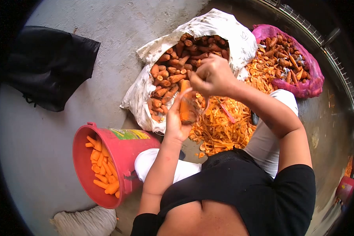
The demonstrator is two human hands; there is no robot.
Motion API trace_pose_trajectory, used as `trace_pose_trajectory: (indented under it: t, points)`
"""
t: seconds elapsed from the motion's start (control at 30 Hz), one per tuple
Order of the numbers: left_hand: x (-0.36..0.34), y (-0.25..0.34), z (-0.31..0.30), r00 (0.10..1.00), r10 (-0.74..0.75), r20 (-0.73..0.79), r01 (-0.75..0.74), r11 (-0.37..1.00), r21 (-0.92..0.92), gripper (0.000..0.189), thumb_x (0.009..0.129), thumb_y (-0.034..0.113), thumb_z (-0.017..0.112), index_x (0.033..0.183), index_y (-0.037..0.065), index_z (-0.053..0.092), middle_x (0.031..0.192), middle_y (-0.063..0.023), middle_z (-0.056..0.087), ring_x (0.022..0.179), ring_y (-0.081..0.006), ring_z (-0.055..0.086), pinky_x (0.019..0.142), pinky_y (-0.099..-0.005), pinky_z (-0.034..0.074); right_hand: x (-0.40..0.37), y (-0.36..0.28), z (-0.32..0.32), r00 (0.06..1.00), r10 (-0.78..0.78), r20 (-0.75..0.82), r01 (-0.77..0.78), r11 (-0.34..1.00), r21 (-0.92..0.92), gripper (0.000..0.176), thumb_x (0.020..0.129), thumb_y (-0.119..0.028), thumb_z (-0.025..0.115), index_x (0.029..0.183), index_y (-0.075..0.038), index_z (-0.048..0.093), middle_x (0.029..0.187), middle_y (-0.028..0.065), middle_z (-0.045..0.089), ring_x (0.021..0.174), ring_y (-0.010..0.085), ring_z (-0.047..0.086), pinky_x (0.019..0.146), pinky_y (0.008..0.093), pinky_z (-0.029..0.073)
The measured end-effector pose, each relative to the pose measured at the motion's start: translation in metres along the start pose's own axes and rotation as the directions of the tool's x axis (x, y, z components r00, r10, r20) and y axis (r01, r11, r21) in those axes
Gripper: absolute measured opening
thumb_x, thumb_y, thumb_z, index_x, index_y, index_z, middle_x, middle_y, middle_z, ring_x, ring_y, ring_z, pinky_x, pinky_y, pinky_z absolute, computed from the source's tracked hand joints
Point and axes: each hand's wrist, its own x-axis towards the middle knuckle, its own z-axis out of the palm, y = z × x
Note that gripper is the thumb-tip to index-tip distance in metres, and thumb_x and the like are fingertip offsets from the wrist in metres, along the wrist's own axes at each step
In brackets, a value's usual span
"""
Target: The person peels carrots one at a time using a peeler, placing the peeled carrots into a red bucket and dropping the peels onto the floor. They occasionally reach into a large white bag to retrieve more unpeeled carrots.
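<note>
The left hand [176,126] grips a tapered, partly peeled orange carrot [185,110] at mid-view. The right hand [215,75], a blurred closed fist, is at its one o'clock; what it holds is unclear. From the carrot, a white woven sack [240,39] lies at twelve, thin orange peelings [224,128] at four, a round red plastic bucket [131,152] at eight.

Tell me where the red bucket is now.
Lower left in the head view, the bucket sits beside the person's left knee, below the white sack in frame.
</note>
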Motion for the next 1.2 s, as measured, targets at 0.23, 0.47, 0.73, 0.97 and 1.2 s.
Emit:
trace_pose_trajectory:
  t: [0.23,0.47,0.73,0.97,1.2]
  points:
    - [-0.010,-0.006,0.033,0.979,0.022,-0.202,-0.004,0.996,0.090,0.036,0.098,0.035,0.041,0.119,0.009,0.054,0.103,-0.0060,0.062,0.092,-0.0178,0.062,0.083,-0.0369,0.052,-0.010,-0.014,0.007,0.986,-0.148,0.075,0.149,0.989,-0.002,0.032,0.069,-0.024,0.062,0.042,-0.008,0.056,0.042,0.0070,0.048,0.045,0.0246,0.051,0.053,0.0360,0.040]
    - [-0.014,-0.008,0.027,0.979,0.026,-0.204,-0.006,0.995,0.100,0.033,0.097,0.028,0.040,0.117,0.005,0.053,0.105,-0.0103,0.062,0.092,-0.0209,0.062,0.082,-0.0370,0.052,-0.011,-0.012,0.012,0.984,-0.165,0.065,0.160,0.985,0.069,0.032,0.070,-0.013,0.060,0.040,-0.010,0.049,0.043,0.0035,0.049,0.044,0.0204,0.045,0.050,0.0340,0.035]
    - [-0.028,-0.016,0.032,0.997,0.070,-0.041,-0.050,0.929,0.365,0.033,0.099,0.033,0.038,0.103,0.005,0.054,0.082,-0.0077,0.060,0.065,-0.0127,0.057,0.057,-0.0247,0.047,0.002,0.029,0.010,1.000,-0.008,-0.028,0.006,0.998,-0.063,0.032,0.076,-0.025,0.058,0.051,-0.005,0.063,0.044,0.0123,0.052,0.040,0.0296,0.054,0.046,0.0366,0.047]
    - [-0.033,-0.014,0.039,0.999,0.020,0.043,-0.035,0.924,0.382,0.042,0.100,0.036,0.037,0.119,0.002,0.051,0.082,-0.0073,0.059,0.066,-0.0124,0.057,0.057,-0.0258,0.048,0.007,0.069,0.002,0.983,0.184,0.008,-0.175,0.951,-0.255,0.038,0.083,-0.031,0.052,0.054,-0.011,0.068,0.043,0.0070,0.055,0.040,0.0229,0.057,0.050,0.0365,0.049]
    - [-0.023,-0.001,0.038,0.999,-0.041,0.030,0.032,0.972,0.234,0.043,0.099,0.038,0.038,0.124,0.004,0.048,0.083,-0.0072,0.060,0.067,-0.0156,0.060,0.055,-0.0267,0.050,0.005,0.049,-0.005,0.933,0.360,0.027,-0.350,0.920,-0.175,0.038,0.083,-0.034,0.052,0.055,-0.014,0.069,0.038,0.0036,0.051,0.031,0.0156,0.050,0.042,0.0307,0.046]
